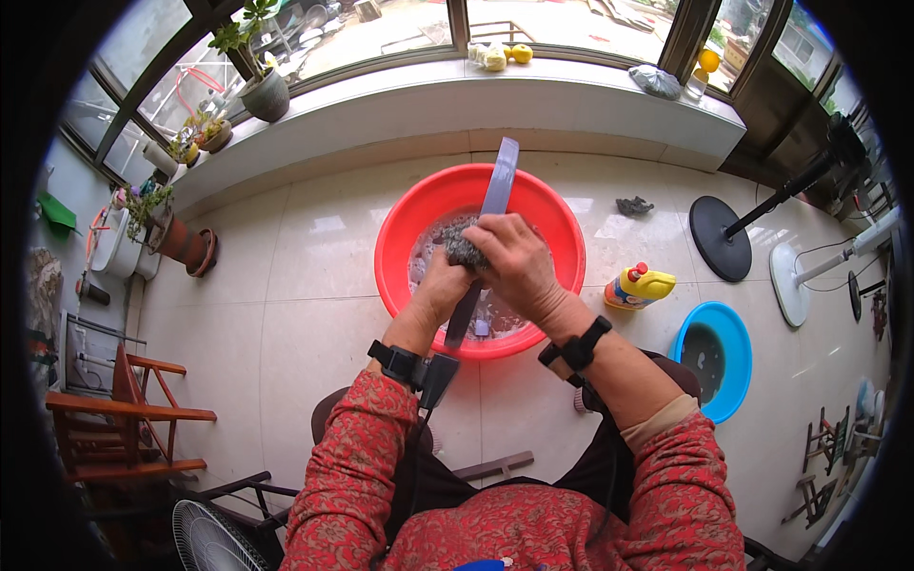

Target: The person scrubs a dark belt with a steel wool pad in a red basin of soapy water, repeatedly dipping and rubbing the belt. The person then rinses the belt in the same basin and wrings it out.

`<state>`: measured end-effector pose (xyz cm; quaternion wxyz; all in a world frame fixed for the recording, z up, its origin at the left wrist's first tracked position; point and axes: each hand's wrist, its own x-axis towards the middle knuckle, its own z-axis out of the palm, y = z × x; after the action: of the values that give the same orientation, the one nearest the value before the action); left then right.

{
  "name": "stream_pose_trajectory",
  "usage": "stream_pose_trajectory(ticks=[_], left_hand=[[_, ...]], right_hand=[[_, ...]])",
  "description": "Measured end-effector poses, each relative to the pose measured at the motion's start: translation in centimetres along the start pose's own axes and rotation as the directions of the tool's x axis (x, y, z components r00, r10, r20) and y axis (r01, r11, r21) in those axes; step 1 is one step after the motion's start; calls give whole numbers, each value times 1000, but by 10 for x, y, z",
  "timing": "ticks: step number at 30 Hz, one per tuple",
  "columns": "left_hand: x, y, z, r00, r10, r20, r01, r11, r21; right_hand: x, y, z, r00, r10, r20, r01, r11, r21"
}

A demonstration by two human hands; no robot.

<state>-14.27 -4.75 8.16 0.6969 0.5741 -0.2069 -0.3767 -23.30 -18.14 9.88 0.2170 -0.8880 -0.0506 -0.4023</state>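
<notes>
A long, flat grey-purple strip [501,175], wet and seemingly plastic, slants over a red plastic basin [393,221]. My left hand [444,285] grips the strip near its middle from below. Over the same part, my right hand [515,260] closes around a grey scouring pad [463,243] and presses it against the strip. My left thumb lies by the pad's lower edge. Foamy water [510,314] fills the bottom of the basin, and a small pale lilac piece [482,327] shows in it. My fingers hide the strip's middle.
To the right stand a yellow detergent bottle [646,287] with a red cap and a blue bucket [746,357] of murky water. A dark rag [634,206] lies on the tiles. Beyond are stand bases, one black [720,239], one white [785,285]. A wooden chair [128,410] is at left.
</notes>
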Motion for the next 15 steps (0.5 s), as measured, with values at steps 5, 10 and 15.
stream_pose_trajectory(ticks=[5,10,15], left_hand=[[-3,0,3,976,-57,209,52,998,30],[-1,-1,3,975,-41,220,46,999,-17],[11,1,-6,992,8,123,-5,1000,-31]], right_hand=[[18,52,-17,962,183,-203,-202,976,-76],[16,67,-26,878,307,-367,-346,937,-43],[1,4,-13,997,71,-6,-70,997,43]])
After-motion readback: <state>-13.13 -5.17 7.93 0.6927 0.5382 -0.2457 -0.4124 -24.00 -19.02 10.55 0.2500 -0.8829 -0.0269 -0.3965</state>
